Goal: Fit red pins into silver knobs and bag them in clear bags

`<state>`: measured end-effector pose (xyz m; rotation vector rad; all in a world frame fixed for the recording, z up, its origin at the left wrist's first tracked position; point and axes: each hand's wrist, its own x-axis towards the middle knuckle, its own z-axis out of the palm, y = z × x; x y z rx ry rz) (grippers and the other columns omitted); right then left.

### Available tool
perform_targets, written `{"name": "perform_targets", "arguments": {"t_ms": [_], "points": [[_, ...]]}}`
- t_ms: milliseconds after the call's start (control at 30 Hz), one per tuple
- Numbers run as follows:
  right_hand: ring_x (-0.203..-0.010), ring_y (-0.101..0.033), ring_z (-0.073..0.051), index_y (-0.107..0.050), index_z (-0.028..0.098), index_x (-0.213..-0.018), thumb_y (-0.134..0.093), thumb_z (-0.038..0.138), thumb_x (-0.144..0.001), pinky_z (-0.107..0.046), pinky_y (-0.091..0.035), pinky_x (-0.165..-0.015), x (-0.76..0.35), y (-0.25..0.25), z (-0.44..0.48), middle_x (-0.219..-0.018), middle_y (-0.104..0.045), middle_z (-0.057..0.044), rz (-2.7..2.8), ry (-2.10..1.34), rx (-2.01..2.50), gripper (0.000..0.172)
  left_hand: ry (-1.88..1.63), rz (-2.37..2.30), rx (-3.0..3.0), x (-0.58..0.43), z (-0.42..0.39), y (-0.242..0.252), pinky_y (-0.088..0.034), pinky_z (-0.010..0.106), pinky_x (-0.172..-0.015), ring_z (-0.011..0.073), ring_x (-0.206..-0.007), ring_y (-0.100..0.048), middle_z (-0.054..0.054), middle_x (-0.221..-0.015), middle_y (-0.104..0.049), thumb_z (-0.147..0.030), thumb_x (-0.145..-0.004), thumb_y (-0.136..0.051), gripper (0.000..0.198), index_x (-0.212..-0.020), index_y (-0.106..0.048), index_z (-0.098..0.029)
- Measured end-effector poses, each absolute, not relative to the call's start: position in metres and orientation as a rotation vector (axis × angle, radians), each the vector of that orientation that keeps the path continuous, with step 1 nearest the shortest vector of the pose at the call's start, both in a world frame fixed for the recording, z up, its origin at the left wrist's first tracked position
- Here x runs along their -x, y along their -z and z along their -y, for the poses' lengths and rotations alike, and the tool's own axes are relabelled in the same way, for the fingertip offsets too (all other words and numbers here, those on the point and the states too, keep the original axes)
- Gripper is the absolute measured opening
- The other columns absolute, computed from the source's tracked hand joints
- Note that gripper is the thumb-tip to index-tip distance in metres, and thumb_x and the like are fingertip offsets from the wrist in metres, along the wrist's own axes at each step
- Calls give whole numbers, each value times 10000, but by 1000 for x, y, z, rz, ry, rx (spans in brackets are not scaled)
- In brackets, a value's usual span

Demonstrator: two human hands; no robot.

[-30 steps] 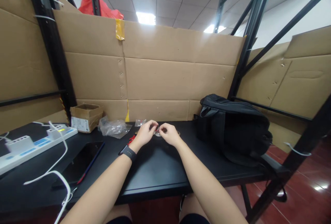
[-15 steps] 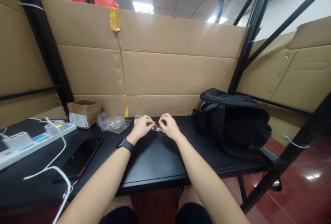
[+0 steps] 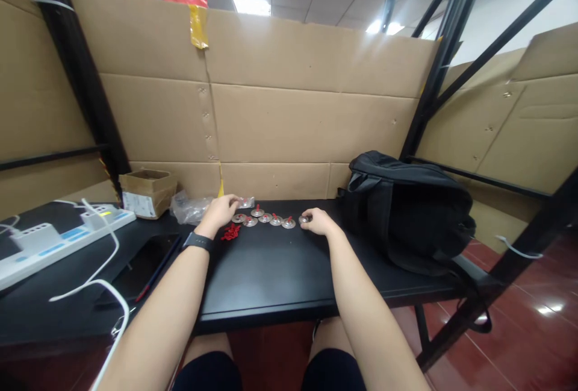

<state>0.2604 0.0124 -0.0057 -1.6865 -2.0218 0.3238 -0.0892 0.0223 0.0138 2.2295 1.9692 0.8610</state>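
In the head view, my right hand [image 3: 318, 222] pinches a finger cymbal [image 3: 304, 220], a small silvery metal disc, at the right end of a loose row. Several more finger cymbals [image 3: 275, 220] with red cord loops lie on the black table, stretching left from it. My left hand [image 3: 220, 211], wearing a dark watch, hovers at the row's left end with bent fingers slightly apart. Its fingertips are beside a small clear packet [image 3: 246, 202] with something red inside. A heap of red cords [image 3: 230, 232] lies just right of the left wrist.
A black backpack [image 3: 406, 216] stands on the right of the table [image 3: 271, 276]. At left are a crumpled plastic bag [image 3: 189, 208], an open cardboard box [image 3: 149, 192], a dark phone [image 3: 139, 267] and a white power strip [image 3: 67, 240] with cables. Cardboard walls the back.
My hands were close together over the cymbals and have moved apart. The left went left; the right went right with a finger cymbal. The row and red cords are now uncovered.
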Motion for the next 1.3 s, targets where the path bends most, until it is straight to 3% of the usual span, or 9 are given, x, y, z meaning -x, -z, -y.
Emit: {"name": "perform_targets", "arguments": {"t_ms": [200, 533, 833, 1033, 1133, 1300], "points": [[-932, -702, -202, -752, 188, -1036, -751, 164, -704, -261, -494, -842, -264, 3, -11, -994, -761, -72, 2038, -365, 1629, 333, -455, -1814, -2178, 128, -12, -17, -493, 242, -725, 200, -815, -710, 40, -893, -781, -360, -700, -715, 247, -892, -761, -212], [-764, -657, -166, -727, 183, -1002, -782, 230, -660, -302, -520, -756, -264, 4, -19, -946, -741, -68, 1738, -399, 1342, 350, -516, -1807, -2231, 110, -15, -6, -434, 253, -617, 196, -683, -678, 38, -728, -755, -283, -664, -656, 93, -676, -725, -222], [-745, -624, -162, -690, 171, -1009, -787, 329, -660, -365, -556, -755, -242, -5, -12, -1051, -713, -103, 1571, -604, 1060, 395, -885, -1622, -2169, 110, -12, -17, -461, 272, -649, 197, -709, -676, 43, -760, -747, -400, -782, -596, 221, -830, -662, -194], [-764, -657, -153, -666, 181, -1046, -802, 334, -662, -315, -561, -730, -211, -9, 3, -1093, -693, -90, 1597, -803, 841, 435, -1237, -1153, -1895, 77, -3, -24, -517, 289, -654, 184, -708, -686, 88, -862, -758, -521, -778, -666, 481, -1067, -672, -137], [-816, -685, -159, -657, 195, -1071, -827, 308, -643, -326, -564, -808, -196, -9, 9, -1114, -685, -85, 1603, -917, 738, 475, -1309, -980, -1710, 47, 6, -24, -557, 324, -738, 223, -832, -718, 136, -961, -765, -539, -731, -736, 523, -1040, -703, -118], [-862, -720, -193, -631, 216, -1098, -864, 314, -614, -353, -586, -822, -185, -8, 16, -1172, -661, -86, 1561, -1048, 677, 546, -1304, -849, -1543, 11, 16, -17, -576, 358, -781, 245, -841, -734, 137, -906, -773, -500, -667, -817, 488, -952, -726, -114]]}}
